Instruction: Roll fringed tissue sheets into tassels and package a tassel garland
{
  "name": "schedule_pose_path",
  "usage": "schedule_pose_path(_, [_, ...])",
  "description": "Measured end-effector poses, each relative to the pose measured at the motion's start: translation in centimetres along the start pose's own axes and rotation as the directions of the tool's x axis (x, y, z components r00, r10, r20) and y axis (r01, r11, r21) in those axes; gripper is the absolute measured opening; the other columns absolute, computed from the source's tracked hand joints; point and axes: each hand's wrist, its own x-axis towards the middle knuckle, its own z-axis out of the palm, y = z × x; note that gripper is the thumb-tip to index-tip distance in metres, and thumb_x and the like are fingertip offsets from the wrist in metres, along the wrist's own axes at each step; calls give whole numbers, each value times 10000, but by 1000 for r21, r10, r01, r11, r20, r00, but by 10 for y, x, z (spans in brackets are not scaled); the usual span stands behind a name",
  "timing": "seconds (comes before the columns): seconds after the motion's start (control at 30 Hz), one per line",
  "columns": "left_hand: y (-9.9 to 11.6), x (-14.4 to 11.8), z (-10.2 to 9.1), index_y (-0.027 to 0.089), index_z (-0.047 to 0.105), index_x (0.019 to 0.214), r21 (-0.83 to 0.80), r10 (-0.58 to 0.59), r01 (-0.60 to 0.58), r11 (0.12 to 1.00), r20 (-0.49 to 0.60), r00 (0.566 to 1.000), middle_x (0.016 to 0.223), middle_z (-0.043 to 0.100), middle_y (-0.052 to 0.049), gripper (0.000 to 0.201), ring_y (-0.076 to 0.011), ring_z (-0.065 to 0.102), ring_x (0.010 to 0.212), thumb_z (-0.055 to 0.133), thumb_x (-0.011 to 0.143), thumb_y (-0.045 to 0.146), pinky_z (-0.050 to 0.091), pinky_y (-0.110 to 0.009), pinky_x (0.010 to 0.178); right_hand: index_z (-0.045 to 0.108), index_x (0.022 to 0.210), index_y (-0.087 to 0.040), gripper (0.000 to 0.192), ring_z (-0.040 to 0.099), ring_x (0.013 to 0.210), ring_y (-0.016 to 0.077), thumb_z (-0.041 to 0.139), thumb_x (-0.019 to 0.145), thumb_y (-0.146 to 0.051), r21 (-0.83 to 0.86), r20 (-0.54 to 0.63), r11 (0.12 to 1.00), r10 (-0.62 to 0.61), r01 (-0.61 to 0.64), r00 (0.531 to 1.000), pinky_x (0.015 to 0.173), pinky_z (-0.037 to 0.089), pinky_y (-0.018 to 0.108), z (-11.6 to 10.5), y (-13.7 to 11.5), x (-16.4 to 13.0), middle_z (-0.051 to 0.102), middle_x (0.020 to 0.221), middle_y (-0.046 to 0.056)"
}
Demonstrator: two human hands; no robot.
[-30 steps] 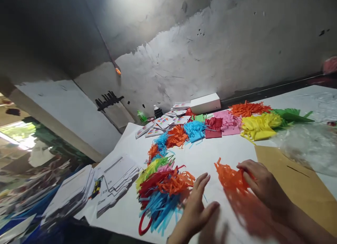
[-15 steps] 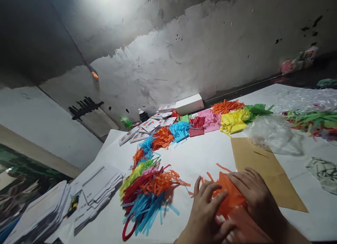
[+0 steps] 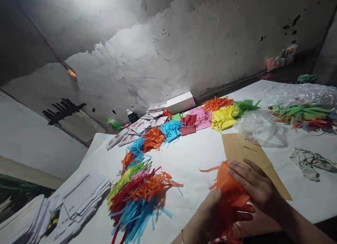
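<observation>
Fringed orange tissue paper (image 3: 229,188) hangs near the table's front edge, between both hands. My left hand (image 3: 207,212) is under and behind it, its fingertips showing past the paper's right side. From the right, my right hand (image 3: 259,188) lays its long fingers over the top of the paper; its thumb is hidden. Thin orange strips stick out to the left. Below my hands lies another flat orange sheet (image 3: 259,221), partly covered. To the left rests a pile of fringed tissue tassels (image 3: 139,198) in blue, orange, red and green.
A brown envelope (image 3: 244,153) lies beyond my right hand, beside crumpled clear plastic (image 3: 260,128). Folded fringed papers (image 3: 198,117) form a curved row at the back, near a white box (image 3: 180,102). Stacked white cards (image 3: 79,202) occupy the left side. A crumpled cloth-like piece (image 3: 310,163) sits right.
The view has shifted right. My left hand, earlier spread over the strips, has gone under and behind the orange paper, which is now lifted and turned. My right hand stays on top.
</observation>
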Motion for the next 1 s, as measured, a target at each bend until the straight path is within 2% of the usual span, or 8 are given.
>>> schedule_pose_path(0.07, [9, 4, 19, 59, 665, 1309, -370, -16, 44, 928, 79, 997, 676, 740, -64, 569, -144, 571, 416, 314, 1066, 435, 531, -268, 522, 466, 1515, -95, 481, 571, 1346, 254, 372, 1043, -88, -39, -5, 999, -20, 20, 1000, 1208, 380, 481, -14, 20, 6, 682, 1341, 170])
schedule_pose_path(0.13, [16, 6, 28, 145, 655, 1298, -875, -18, 228, 428, 244, 970, 654, 688, -5, 422, -78, 464, 355, 579, 947, 365, 535, -257, 544, 446, 1537, -124, 494, 575, 1340, 280, 414, 1044, -117, -92, -19, 996, 4, -6, 1000, 1212, 377, 495, -32, 35, 7, 658, 1375, 163])
schedule_pose_path(0.23, [11, 0, 20, 156, 685, 1159, -939, 28, 298, -170, 297, 954, 621, 608, 39, 450, -34, 370, 350, 795, 742, 286, 490, -209, 477, 440, 1550, -216, 530, 580, 1334, 274, 409, 1039, -77, -167, -45, 980, 101, -107, 994, 1215, 382, 503, -50, 35, 0, 635, 1413, 106])
schedule_pose_path(0.43, [-70, -62, -25, 185, 597, 1267, -892, -376, 390, 228, 288, 881, 599, 603, 49, 568, -66, 411, 382, 787, 786, 420, 389, -185, 410, 654, 1333, -128, 447, 574, 1345, 224, 363, 1006, -34, 26, 228, 993, -118, 115, 966, 1204, 411, 408, -8, -23, -33, 701, 1330, 111])
schedule_pose_path(0.53, [-103, -101, -30, 235, 586, 1315, -551, -551, 405, 730, -123, 826, 937, 730, -89, 551, -248, 708, 820, 727, 844, 482, 586, -375, 722, 717, 1197, -119, 405, 677, 1204, 209, 406, 961, -14, 163, 274, 984, -118, 74, 955, 1164, 466, 400, 25, -53, -46, 766, 1190, 115])
schedule_pose_path(0.6, [-107, -115, -19, 273, 547, 1405, -141, -333, 302, 943, -424, 842, 1265, 680, -166, 620, -364, 633, 1197, 724, 850, 485, 518, -542, 993, 723, 1173, -129, 414, 706, 1139, 205, 411, 936, 5, 193, 276, 981, -65, 11, 959, 1155, 474, 403, 39, -67, -53, 775, 1161, 105])
schedule_pose_path(0.73, [-89, -103, 25, 260, 561, 1401, 269, 239, -153, 951, -328, 914, 1255, 716, -165, 568, -368, 643, 1188, 688, 892, 477, 475, -570, 1049, 710, 1207, -126, 374, 682, 1179, 242, 426, 974, -60, 136, 274, 986, 54, -94, 960, 1164, 443, 436, 42, -79, -63, 748, 1227, 114])
schedule_pose_path(1.0, [-82, -88, 27, 244, 640, 1080, 0, 90, -94, 996, -307, 947, 918, 758, -95, 194, -254, 680, 836, 473, 1001, 185, 538, -381, 727, 658, 1092, -180, 224, 701, 936, 204, 468, 994, -114, 243, 316, 916, 238, -321, 918, 892, 521, 326, 20, -63, -40, 747, 977, 53])
